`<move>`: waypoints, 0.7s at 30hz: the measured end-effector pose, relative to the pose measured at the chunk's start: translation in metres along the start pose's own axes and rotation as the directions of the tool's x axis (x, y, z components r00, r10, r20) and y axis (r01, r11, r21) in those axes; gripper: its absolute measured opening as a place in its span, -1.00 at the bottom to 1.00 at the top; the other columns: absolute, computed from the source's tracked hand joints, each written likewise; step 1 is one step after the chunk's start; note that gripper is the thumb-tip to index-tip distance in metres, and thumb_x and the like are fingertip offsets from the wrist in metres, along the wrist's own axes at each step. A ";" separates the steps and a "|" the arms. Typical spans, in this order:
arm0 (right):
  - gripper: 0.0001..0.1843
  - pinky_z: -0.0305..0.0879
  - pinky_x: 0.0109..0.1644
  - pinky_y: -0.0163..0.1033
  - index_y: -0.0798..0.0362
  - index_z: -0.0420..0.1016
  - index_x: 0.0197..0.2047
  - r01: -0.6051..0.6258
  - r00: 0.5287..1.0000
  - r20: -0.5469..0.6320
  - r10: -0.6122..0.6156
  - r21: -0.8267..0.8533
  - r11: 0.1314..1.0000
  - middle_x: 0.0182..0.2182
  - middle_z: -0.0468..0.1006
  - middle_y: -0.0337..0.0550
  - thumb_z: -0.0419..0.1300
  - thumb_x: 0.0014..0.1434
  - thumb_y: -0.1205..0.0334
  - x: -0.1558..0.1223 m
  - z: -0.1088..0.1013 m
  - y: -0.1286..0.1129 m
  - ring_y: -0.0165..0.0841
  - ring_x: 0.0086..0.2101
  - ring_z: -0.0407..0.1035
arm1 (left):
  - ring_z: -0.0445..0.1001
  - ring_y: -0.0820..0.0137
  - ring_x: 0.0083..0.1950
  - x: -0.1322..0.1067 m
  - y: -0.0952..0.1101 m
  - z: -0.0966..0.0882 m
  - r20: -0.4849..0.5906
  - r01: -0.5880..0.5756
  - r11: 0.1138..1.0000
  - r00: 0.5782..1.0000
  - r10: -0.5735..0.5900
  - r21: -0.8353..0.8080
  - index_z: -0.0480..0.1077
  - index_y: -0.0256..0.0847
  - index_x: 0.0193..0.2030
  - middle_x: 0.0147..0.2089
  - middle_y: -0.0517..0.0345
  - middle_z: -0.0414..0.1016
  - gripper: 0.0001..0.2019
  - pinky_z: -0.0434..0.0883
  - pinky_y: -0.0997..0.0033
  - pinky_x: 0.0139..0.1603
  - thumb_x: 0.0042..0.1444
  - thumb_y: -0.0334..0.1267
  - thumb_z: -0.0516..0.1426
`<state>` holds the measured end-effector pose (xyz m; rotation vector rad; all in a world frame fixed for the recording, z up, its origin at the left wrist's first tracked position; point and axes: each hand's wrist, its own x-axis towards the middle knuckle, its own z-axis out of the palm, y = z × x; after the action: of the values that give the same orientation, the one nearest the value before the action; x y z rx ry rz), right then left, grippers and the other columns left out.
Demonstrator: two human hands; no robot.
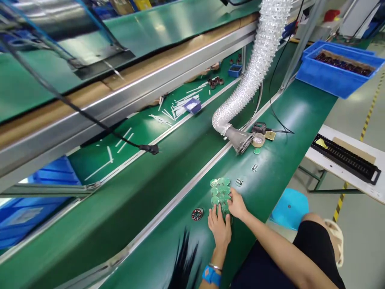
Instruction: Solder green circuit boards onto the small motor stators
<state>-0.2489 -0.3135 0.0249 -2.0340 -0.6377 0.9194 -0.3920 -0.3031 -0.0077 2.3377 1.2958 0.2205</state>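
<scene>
A green panel of round circuit boards [220,190] lies on the green work table [279,160]. My left hand [220,228] rests flat on the panel's near end, fingers stretched out. My right hand [237,204] lies against the panel's right edge, fingers curled on it. A round red-and-black coil part [197,214] sits just left of my left hand. Two small metal pieces [239,182] lie just beyond the panel to the right.
A ribbed white extraction hose [258,64] ends in a metal nozzle [240,140] beside a tape roll [258,140]. A conveyor belt [144,188] runs along the left. A blue bin [338,68] stands far right, a blue stool [290,208] below the table edge.
</scene>
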 end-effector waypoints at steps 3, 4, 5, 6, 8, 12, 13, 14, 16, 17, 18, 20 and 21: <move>-0.64 0.45 -0.05 -0.05 0.10 0.36 0.09 -0.081 0.993 0.090 0.078 0.032 0.996 -0.02 0.46 -0.07 0.17 0.30 0.11 0.000 0.001 0.000 -0.28 -0.11 0.44 | -0.06 0.01 0.46 -0.020 0.008 0.003 -0.023 0.051 0.999 0.998 -0.051 0.005 0.18 -0.31 0.34 0.40 -0.18 0.11 -0.46 0.05 -0.14 0.35 0.32 -0.08 -0.16; -0.65 0.45 -0.06 -0.06 0.11 0.37 0.08 -0.103 0.987 0.128 0.098 0.040 0.994 -0.03 0.46 -0.07 0.17 0.30 0.10 -0.001 0.001 0.000 -0.29 -0.12 0.44 | -0.06 -0.01 0.45 -0.028 0.011 0.003 -0.037 0.079 0.997 0.996 -0.079 0.010 0.19 -0.31 0.32 0.39 -0.20 0.13 -0.46 0.04 -0.16 0.35 0.31 -0.07 -0.15; -0.65 0.45 -0.07 -0.07 0.11 0.38 0.06 -0.121 0.979 0.170 0.111 0.047 0.992 -0.04 0.47 -0.08 0.18 0.30 0.10 -0.001 0.000 -0.001 -0.30 -0.14 0.44 | -0.05 -0.03 0.45 -0.035 0.013 0.003 -0.056 0.115 0.993 0.992 -0.114 0.013 0.23 -0.32 0.29 0.37 -0.21 0.15 -0.45 0.03 -0.19 0.35 0.30 -0.04 -0.14; -0.66 0.46 -0.09 -0.09 0.11 0.38 0.05 -0.133 0.969 0.215 0.118 0.057 0.989 -0.05 0.47 -0.08 0.18 0.30 0.10 -0.003 -0.002 -0.001 -0.30 -0.15 0.44 | -0.04 -0.06 0.44 -0.040 0.017 0.000 -0.076 0.152 0.988 0.986 -0.152 0.006 0.26 -0.34 0.26 0.35 -0.24 0.18 -0.43 0.01 -0.21 0.35 0.27 0.00 -0.12; -0.68 0.47 -0.14 -0.13 0.12 0.39 0.03 -0.139 0.944 0.311 0.107 0.085 0.987 -0.09 0.49 -0.10 0.17 0.30 0.11 -0.006 -0.012 -0.002 -0.34 -0.19 0.45 | 0.04 -0.08 0.41 -0.042 0.027 -0.008 -0.056 0.217 0.974 0.974 -0.221 -0.064 0.28 -0.37 0.22 0.31 -0.30 0.23 -0.38 0.05 -0.17 0.35 0.22 0.09 -0.08; -0.70 0.48 -0.24 -0.22 0.13 0.41 -0.01 -0.065 0.894 0.449 -0.011 0.155 0.986 -0.17 0.50 -0.14 0.17 0.31 0.11 -0.004 -0.066 -0.007 -0.40 -0.28 0.46 | 0.51 0.08 0.03 -0.015 0.056 -0.037 0.383 0.347 0.871 0.901 -0.205 -0.349 0.22 -0.30 0.23 0.00 -0.20 0.51 -0.43 0.46 0.12 0.00 0.26 0.07 -0.12; -0.69 0.48 -0.24 -0.22 0.13 0.40 0.01 -0.030 0.890 0.454 -0.049 0.167 0.986 -0.17 0.51 -0.13 0.16 0.31 0.09 0.002 -0.085 -0.008 -0.39 -0.28 0.46 | 0.56 0.13 -0.11 -0.005 0.064 -0.043 0.468 0.351 0.848 0.872 -0.142 -0.398 0.25 -0.26 0.20 -0.11 -0.12 0.56 -0.47 0.49 0.18 -0.09 0.28 0.06 -0.13; -0.67 0.48 -0.24 -0.21 0.13 0.39 0.03 0.011 0.891 0.445 -0.088 0.174 0.985 -0.15 0.50 -0.12 0.13 0.33 0.07 0.010 -0.104 -0.010 -0.39 -0.27 0.46 | 0.57 0.18 -0.21 0.004 0.073 -0.047 0.522 0.343 0.831 0.850 -0.076 -0.438 0.28 -0.23 0.17 -0.20 -0.05 0.57 -0.50 0.50 0.23 -0.16 0.28 0.05 -0.11; -0.63 0.48 -0.20 -0.17 0.12 0.38 0.06 0.121 0.879 0.439 -0.186 0.173 0.977 -0.14 0.52 -0.11 0.10 0.35 0.04 0.031 -0.143 -0.012 -0.38 -0.27 0.47 | 0.54 0.26 -0.34 0.022 0.091 -0.048 0.558 0.318 0.810 0.829 0.014 -0.493 0.34 -0.20 0.09 -0.31 0.06 0.54 -0.56 0.48 0.32 -0.26 0.27 0.03 -0.07; -0.65 0.47 -0.13 -0.13 0.12 0.41 0.03 0.186 0.861 0.448 -0.241 0.163 0.969 -0.16 0.54 -0.12 0.11 0.33 0.03 0.043 -0.161 -0.012 -0.36 -0.24 0.47 | 0.53 0.30 -0.38 0.031 0.101 -0.045 0.557 0.312 0.801 0.830 0.032 -0.510 0.36 -0.19 0.04 -0.34 0.09 0.52 -0.59 0.46 0.36 -0.30 0.27 0.02 -0.07; -0.67 0.44 -0.06 -0.10 0.10 0.45 -0.04 0.249 0.838 0.463 -0.290 0.149 0.957 -0.17 0.55 -0.13 0.14 0.31 0.02 0.057 -0.177 -0.011 -0.34 -0.20 0.48 | 0.51 0.32 -0.41 0.039 0.111 -0.040 0.550 0.309 0.796 0.835 0.035 -0.520 0.38 -0.19 -0.01 -0.37 0.12 0.50 -0.61 0.44 0.39 -0.34 0.27 0.02 -0.07; -0.69 0.42 -0.03 -0.17 0.03 0.48 -0.10 0.344 0.796 0.488 -0.358 0.122 0.931 -0.18 0.57 -0.14 0.09 0.33 0.00 0.085 -0.204 -0.006 -0.35 -0.18 0.48 | 0.48 0.36 -0.44 0.057 0.134 -0.028 0.507 0.275 0.806 0.861 0.036 -0.524 0.39 -0.18 -0.11 -0.41 0.18 0.46 -0.66 0.39 0.44 -0.37 0.29 -0.01 -0.07; -0.66 0.44 -0.11 -0.22 0.02 0.47 -0.08 0.375 0.778 0.503 -0.377 0.110 0.921 -0.20 0.57 -0.15 0.01 0.36 -0.02 0.099 -0.214 -0.003 -0.37 -0.24 0.49 | 0.48 0.37 -0.44 0.067 0.145 -0.022 0.478 0.243 0.824 0.878 0.038 -0.511 0.39 -0.17 -0.15 -0.42 0.20 0.45 -0.69 0.36 0.45 -0.37 0.29 -0.03 -0.06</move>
<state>-0.0211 -0.3405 0.0788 -1.5549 -1.2839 1.2190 -0.2524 -0.3064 0.0732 1.6657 0.9452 -0.0147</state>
